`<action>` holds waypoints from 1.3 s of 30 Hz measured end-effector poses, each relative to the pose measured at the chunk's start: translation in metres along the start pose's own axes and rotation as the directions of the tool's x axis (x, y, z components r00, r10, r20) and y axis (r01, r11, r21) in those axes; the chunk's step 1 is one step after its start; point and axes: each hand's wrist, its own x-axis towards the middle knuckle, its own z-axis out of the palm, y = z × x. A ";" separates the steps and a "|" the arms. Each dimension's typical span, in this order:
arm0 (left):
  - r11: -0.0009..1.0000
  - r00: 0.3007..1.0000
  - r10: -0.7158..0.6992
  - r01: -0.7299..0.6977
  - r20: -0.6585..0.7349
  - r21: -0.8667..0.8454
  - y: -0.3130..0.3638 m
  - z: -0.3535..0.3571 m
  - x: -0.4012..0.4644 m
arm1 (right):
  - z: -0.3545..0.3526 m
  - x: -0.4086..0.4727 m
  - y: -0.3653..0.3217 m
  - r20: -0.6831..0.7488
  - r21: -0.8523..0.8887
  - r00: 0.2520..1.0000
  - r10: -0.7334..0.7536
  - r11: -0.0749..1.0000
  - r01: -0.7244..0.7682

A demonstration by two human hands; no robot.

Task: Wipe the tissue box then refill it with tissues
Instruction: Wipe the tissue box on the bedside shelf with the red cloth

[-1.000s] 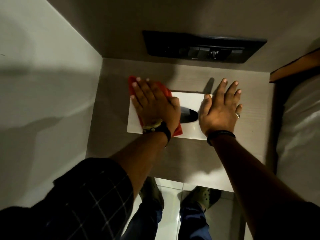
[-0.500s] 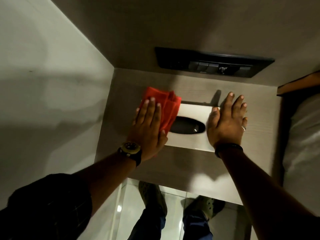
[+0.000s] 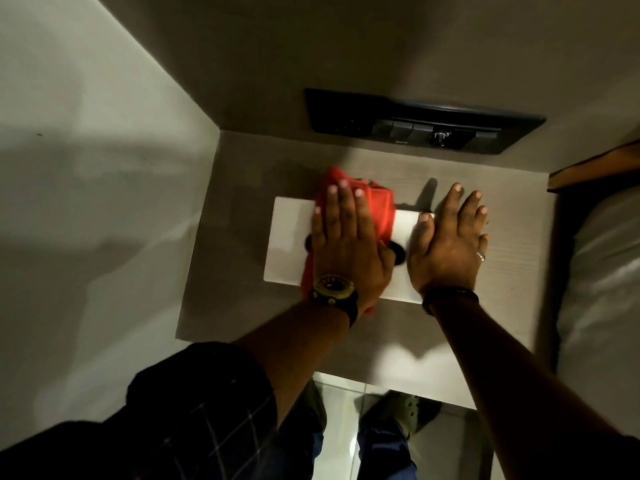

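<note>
A white tissue box (image 3: 290, 244) lies flat on a grey wooden shelf (image 3: 234, 271). My left hand (image 3: 346, 244) presses flat on a red cloth (image 3: 381, 209) over the middle of the box top. It covers most of the dark oval opening (image 3: 399, 255). The cloth sticks out past my fingertips and under my wrist. My right hand (image 3: 450, 244) lies flat on the box's right end, fingers spread and reaching past it onto the shelf. No tissues are in sight.
A black switch panel (image 3: 415, 128) is set in the back wall above the shelf. A pale wall (image 3: 104, 202) closes the left side. A bed with white linen (image 3: 606, 271) borders the right. My feet stand on the tiled floor (image 3: 341, 427) below the shelf's front edge.
My left hand slid the red cloth from the box's left end rightward to its middle, now covering the opening. My right hand stays on the right end.
</note>
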 end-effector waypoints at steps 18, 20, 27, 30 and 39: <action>0.996 0.999 0.039 -0.039 0.003 0.083 -0.059 -0.007 -0.014 | 0.003 0.003 0.004 0.006 0.061 1.000 -0.001 0.998 0.001; 0.997 1.000 -0.009 0.008 0.019 0.072 -0.047 -0.008 -0.015 | 0.003 0.003 0.004 0.007 0.060 1.000 0.004 0.998 -0.004; 0.999 0.997 -0.015 0.012 -0.076 -0.045 -0.002 0.003 -0.015 | 0.003 0.003 0.002 0.003 0.059 1.000 0.010 0.998 -0.010; 0.990 0.994 0.050 -0.062 -0.099 -0.124 -0.007 0.003 -0.015 | 0.003 0.002 0.003 -0.006 0.067 1.000 0.007 0.998 -0.006; 0.998 0.997 0.048 -0.045 0.063 -0.048 -0.116 -0.022 0.020 | -0.007 0.000 -0.004 0.009 -0.012 1.000 -0.003 1.000 0.003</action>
